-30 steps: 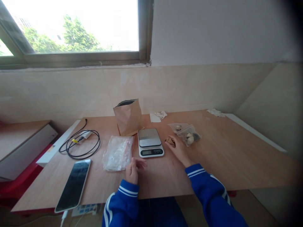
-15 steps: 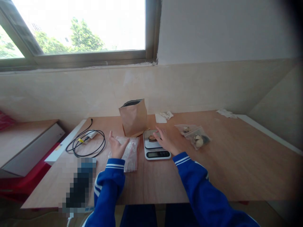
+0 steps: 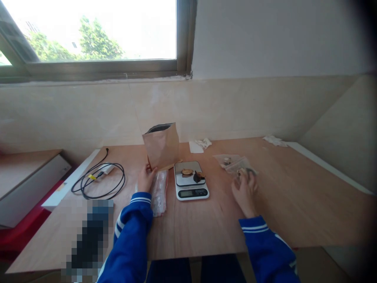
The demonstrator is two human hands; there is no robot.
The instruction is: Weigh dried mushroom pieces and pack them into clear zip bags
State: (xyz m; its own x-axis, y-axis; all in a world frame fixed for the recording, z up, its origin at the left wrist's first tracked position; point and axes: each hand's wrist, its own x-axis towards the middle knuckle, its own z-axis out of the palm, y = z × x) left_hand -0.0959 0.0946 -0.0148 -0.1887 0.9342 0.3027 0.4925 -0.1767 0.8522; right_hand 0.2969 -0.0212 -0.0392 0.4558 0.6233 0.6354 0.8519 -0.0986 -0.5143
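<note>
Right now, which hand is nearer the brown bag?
Left. The left hand is by the foot of the brown bag; the right hand is past the scale, at the clear pouches.

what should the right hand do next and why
Probably close its grip on the nearer small zip bag and lift it: the right hand has its fingers at that bag, while a brown piece and a dark piece lie on the scale with bare plate around them, leaving the hand free for something else.
</note>
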